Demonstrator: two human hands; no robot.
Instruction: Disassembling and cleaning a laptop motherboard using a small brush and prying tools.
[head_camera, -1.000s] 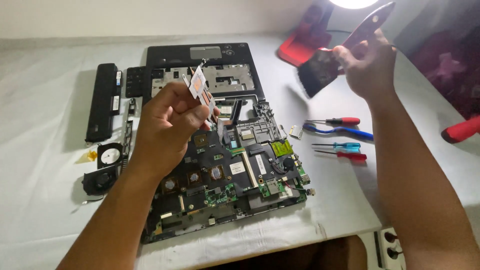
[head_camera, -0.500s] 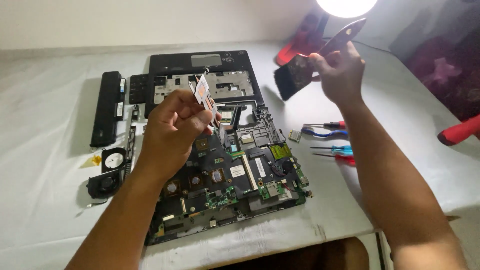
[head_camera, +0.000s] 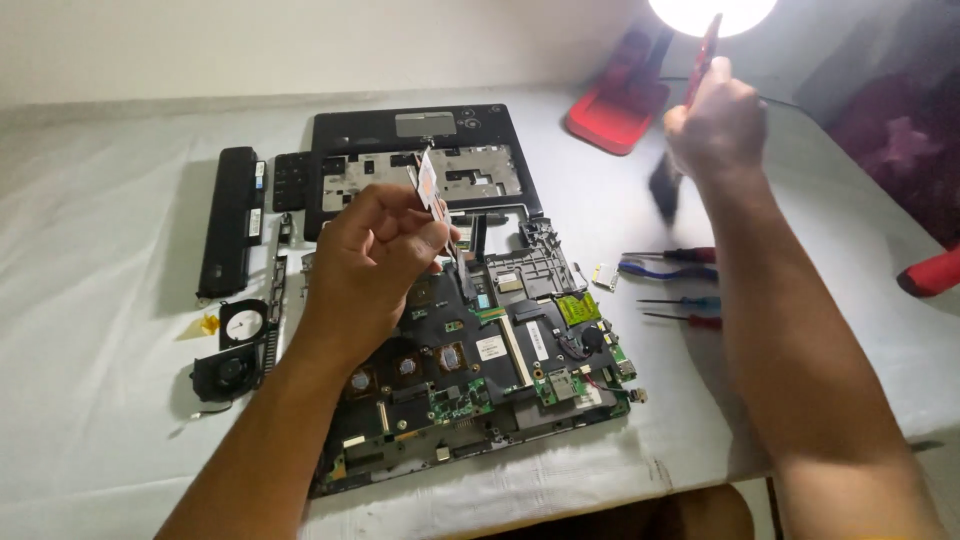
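Pinching a small card (head_camera: 428, 183), left hand (head_camera: 375, 262) above the motherboard (head_camera: 480, 350); right hand (head_camera: 715, 125) fisted around a red-edged tool (head_camera: 703, 58)

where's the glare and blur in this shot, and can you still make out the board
Head view: the lamp blows out white at the top edge; the right hand and the dark part it holds are motion-smeared; the left hand and motherboard are sharp; the battery casts a soft shadow leftward.

A small white-and-orange card (head_camera: 428, 183) stands upright above the exposed green laptop motherboard (head_camera: 480, 350); a dark, blurred, possibly flat part (head_camera: 664, 190) hangs tilted.
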